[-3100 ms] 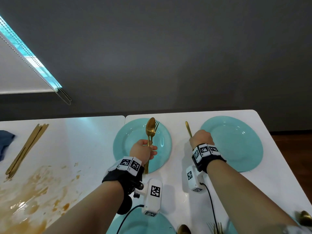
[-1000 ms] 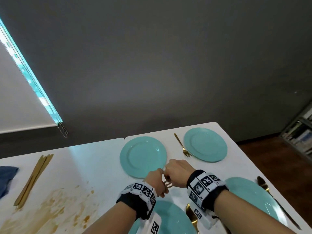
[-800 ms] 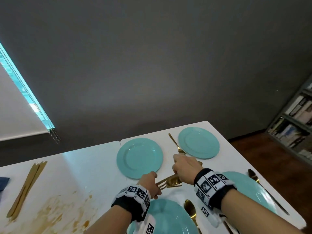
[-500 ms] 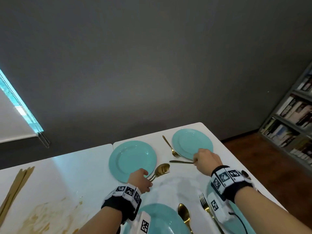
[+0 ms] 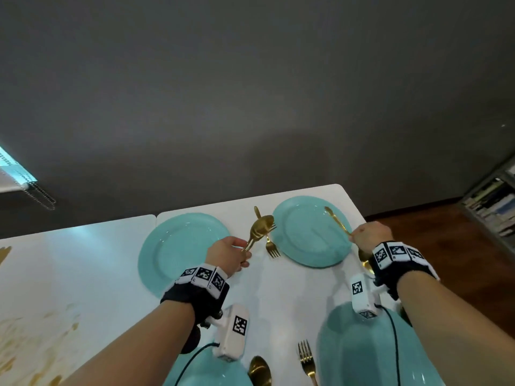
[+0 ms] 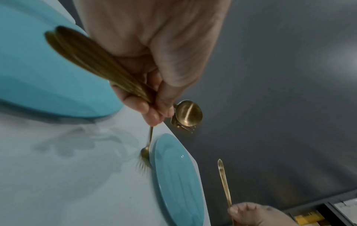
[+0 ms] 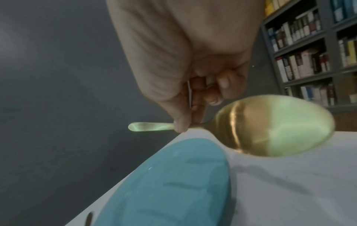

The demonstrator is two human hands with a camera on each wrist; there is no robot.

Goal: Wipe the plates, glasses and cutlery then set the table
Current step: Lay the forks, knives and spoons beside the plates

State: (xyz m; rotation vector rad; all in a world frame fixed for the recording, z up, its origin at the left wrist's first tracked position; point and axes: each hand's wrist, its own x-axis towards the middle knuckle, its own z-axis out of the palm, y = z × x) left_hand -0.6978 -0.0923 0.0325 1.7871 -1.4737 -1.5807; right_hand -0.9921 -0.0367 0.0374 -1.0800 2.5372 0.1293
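The round turquoise plates (image 5: 303, 232) looked like glazed ceramic, smooth and glossy. The gold-coloured spoon (image 5: 260, 228) and knife (image 5: 335, 220) were brushed metal with a satin sheen. The white worktop (image 5: 287, 291) was smooth and faintly reflective.

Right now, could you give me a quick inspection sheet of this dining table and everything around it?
Surface: white table, two tops butted together.
Job's things: far-left plate and far-right plate with a lone fork lying between them; near-left plate, near-right plate, near spoon, near fork.
Clutter: brown stains on the left tabletop.
Hands: left hand grips a spoon and fork together; right hand grips a gold spoon.
Cables: black lead from each wrist camera.
Surroundings: grey wall, bookshelf, window blind.
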